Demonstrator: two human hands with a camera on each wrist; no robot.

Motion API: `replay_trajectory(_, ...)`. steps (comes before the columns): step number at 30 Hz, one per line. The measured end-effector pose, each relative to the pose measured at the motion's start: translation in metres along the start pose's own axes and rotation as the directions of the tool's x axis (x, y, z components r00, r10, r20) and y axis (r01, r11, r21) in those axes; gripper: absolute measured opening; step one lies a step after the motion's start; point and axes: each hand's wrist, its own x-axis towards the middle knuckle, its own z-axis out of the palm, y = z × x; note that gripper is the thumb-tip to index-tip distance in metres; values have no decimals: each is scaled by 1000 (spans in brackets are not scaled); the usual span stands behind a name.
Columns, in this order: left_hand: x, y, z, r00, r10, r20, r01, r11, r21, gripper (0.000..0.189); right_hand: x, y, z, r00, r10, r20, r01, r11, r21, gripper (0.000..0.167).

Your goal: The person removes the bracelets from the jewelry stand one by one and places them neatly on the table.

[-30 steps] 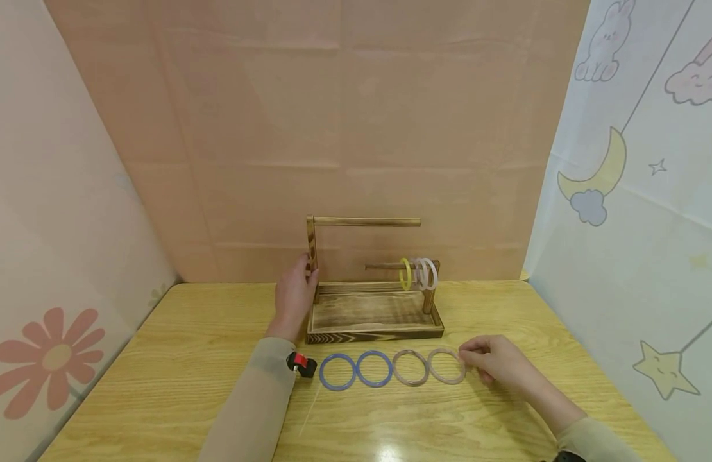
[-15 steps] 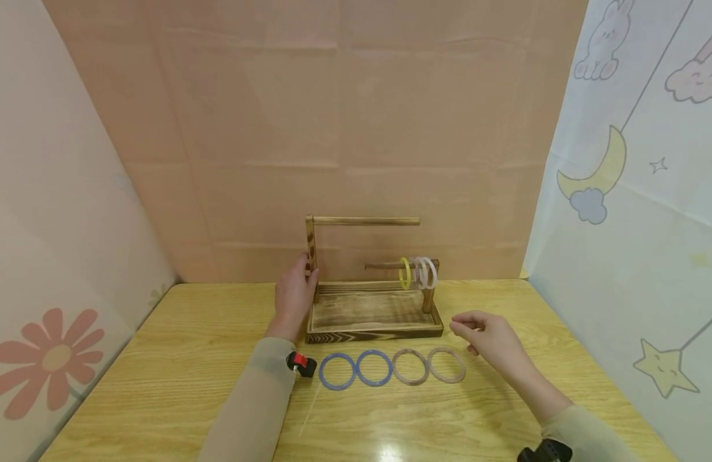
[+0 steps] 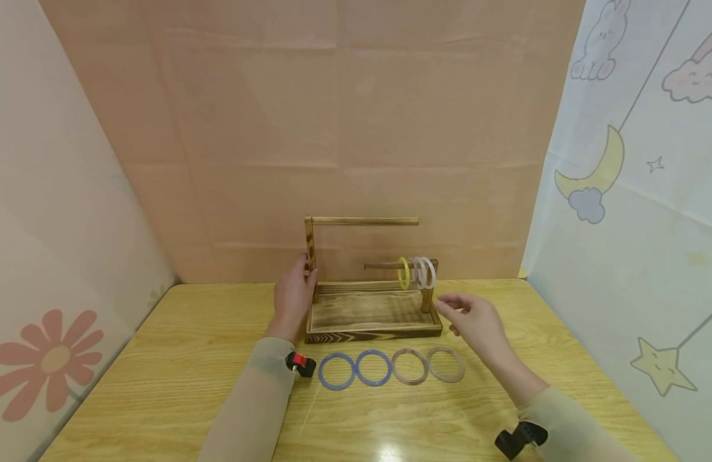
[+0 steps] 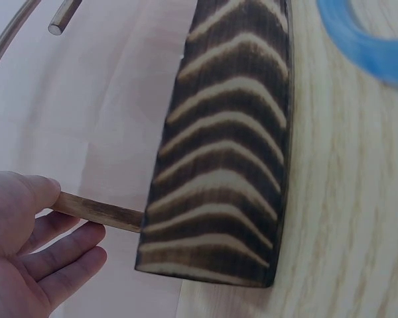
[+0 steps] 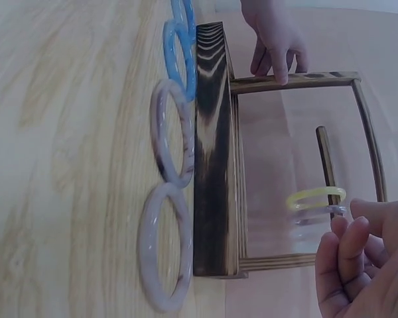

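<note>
A dark-grained wooden bangle rack (image 3: pixel 373 335) stands on the table, with an upper bar (image 3: pixel 364 221) and a lower bar (image 3: pixel 379 265). My left hand (image 3: pixel 294 295) grips its left post, thumb in front and fingers behind the post (image 4: pixel 103 211) in the left wrist view. A yellow bangle (image 3: pixel 408 274) and several pale ones hang on the lower bar by the right post. My right hand (image 3: pixel 477 324), loosely curled and holding nothing, is beside the rack's right end. In the right wrist view its thumb and fingertips overlap the area near the hanging bangles.
In front of the rack, bangles lie in a row: a blue one (image 3: pixel 320 372), another blue one (image 3: pixel 374 351), a brownish-grey one (image 3: pixel 410 383) and a pale pinkish one (image 3: pixel 446 381). A tan backdrop (image 3: pixel 246 128) rises behind; patterned panels flank the table (image 3: pixel 217 321).
My right hand has left the pale pinkish bangle's right side and moved up and left to the rack's right end. My left hand keeps its grip on the post.
</note>
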Motion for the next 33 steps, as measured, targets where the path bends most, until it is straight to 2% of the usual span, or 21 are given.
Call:
replay_trajectory(17,1,0,-2,1000,0,0,0,1000,-3,38,18,-23,25,987,-129,-100,130,991,2,33)
replay_trajectory(25,-1,1,-3,1000,7,6,-7,1000,-17,40,26,-25,33,989,-112,-93,115,993,33,31)
replay_trajectory(33,-2,2,-2,1000,22,4,-22,1000,-18,37,32,-29,39,986,-118,-118,121,993,11,32)
